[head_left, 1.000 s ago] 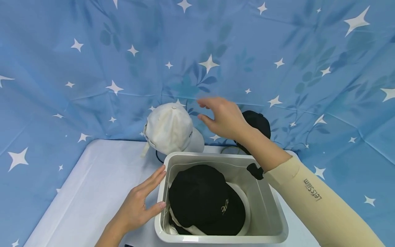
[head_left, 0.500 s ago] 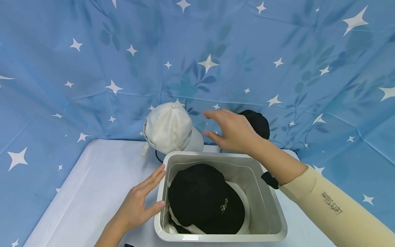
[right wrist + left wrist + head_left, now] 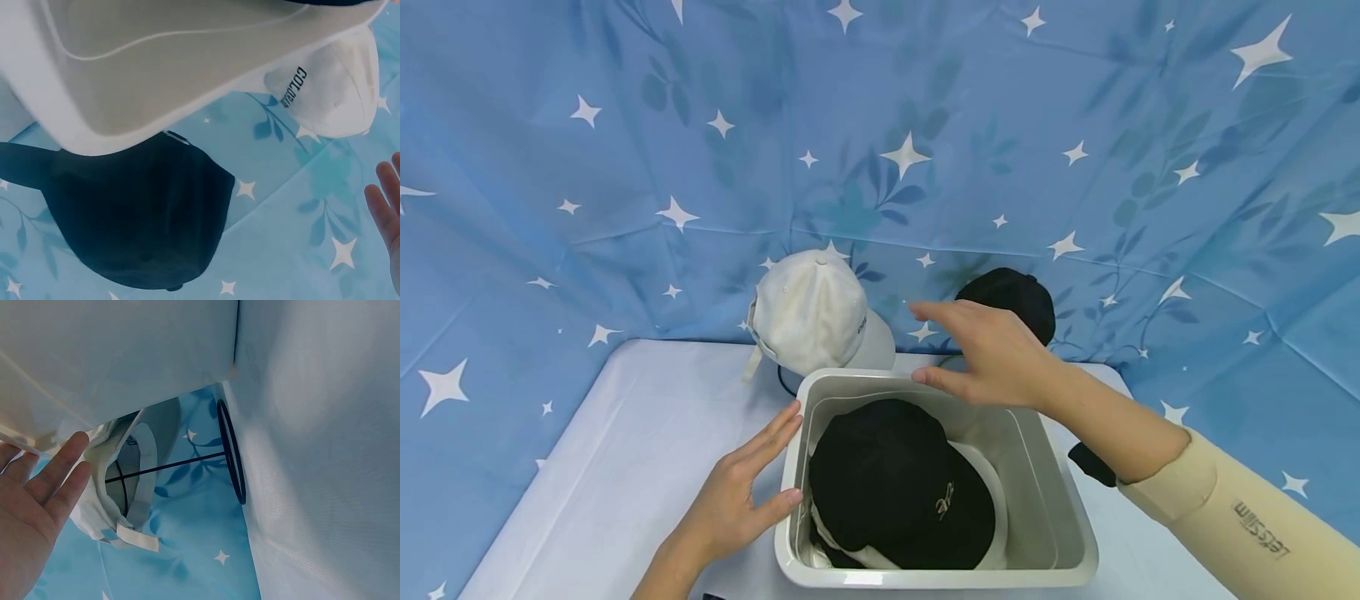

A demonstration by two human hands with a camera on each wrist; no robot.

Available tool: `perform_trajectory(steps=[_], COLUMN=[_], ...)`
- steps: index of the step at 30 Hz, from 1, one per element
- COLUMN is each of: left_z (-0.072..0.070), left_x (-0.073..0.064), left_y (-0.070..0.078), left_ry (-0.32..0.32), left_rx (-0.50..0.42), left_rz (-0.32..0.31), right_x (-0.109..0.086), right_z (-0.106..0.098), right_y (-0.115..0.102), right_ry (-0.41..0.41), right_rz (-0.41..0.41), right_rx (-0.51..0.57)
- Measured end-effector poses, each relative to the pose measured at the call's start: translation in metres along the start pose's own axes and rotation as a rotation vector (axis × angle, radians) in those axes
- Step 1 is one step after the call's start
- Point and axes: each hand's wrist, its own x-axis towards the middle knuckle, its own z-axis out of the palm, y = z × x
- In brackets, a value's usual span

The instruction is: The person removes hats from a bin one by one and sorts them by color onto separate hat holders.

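Note:
My left hand [image 3: 730, 500] rests its fingertips on the left rim of a pale grey plastic bin [image 3: 1086, 533]. Inside the bin lies a black baseball cap [image 3: 880, 475] with a small light emblem, on top of other light caps mostly hidden beneath it. Above the bin's back rim hovers my right hand [image 3: 992, 350], thumb and fingers apart, holding nothing. Behind the bin on the left, a white baseball cap [image 3: 808, 312] sits on a black wire stand [image 3: 231, 453]. A second black cap [image 3: 144, 206] is behind the bin on the right, partly covered by my right hand in the head view.
A white-covered table [image 3: 647, 433] carries the bin and the stand. Right behind it hangs a blue curtain [image 3: 700, 150] with white stars. A small black object [image 3: 713, 596] shows at the bottom edge of the head view.
My right hand has moved right and down, from beside the white cap to over the bin's back rim, uncovering more of the rear black cap. The left hand stays put.

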Motion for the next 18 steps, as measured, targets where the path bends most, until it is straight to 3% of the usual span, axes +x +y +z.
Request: perform_trajectory(steps=[18], left_z=[0.0], left_x=[0.0], left_y=[0.0], left_ry=[0.0], left_rx=[0.007], left_rz=[0.0], right_x=[-0.046], right_z=[0.015], right_y=[-0.004], right_ry=[-0.067], right_rz=[-0.025], right_rx=[0.089])
